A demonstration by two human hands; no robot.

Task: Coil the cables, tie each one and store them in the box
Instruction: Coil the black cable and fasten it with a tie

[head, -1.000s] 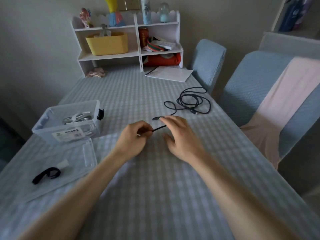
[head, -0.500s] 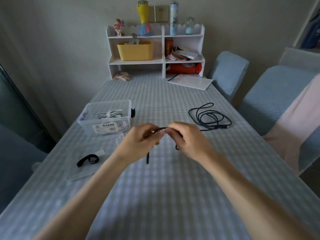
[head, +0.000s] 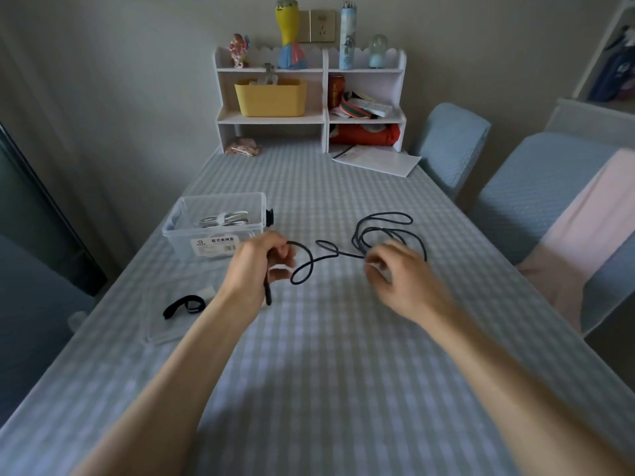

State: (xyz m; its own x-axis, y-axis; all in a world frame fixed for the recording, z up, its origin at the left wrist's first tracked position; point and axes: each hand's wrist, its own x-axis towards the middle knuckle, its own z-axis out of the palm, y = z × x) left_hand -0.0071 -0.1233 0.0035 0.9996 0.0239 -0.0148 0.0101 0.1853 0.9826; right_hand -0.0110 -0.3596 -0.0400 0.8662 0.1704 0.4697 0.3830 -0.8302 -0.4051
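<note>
A long black cable (head: 385, 228) lies in loose loops on the checked tablecloth. My left hand (head: 257, 266) grips it near one end, and the plug end hangs down below my fist. One loop curves out to the right of that hand. My right hand (head: 398, 273) is blurred by motion and pinches the cable further along, just in front of the loose heap. The clear plastic box (head: 192, 235) stands to the left of my left hand with a tied white cable (head: 223, 219) inside. A black strap (head: 184, 305) lies on the flat clear lid (head: 165, 333).
A white shelf unit (head: 309, 115) with a yellow bin stands at the table's far end, with white paper (head: 378, 161) beside it. Blue-covered chairs (head: 536, 187) line the right side, one draped in pink cloth.
My hands have moved apart: the right one slid along the cable toward the loose loops, and a loop formed next to my left hand. The camera tilted up slightly.
</note>
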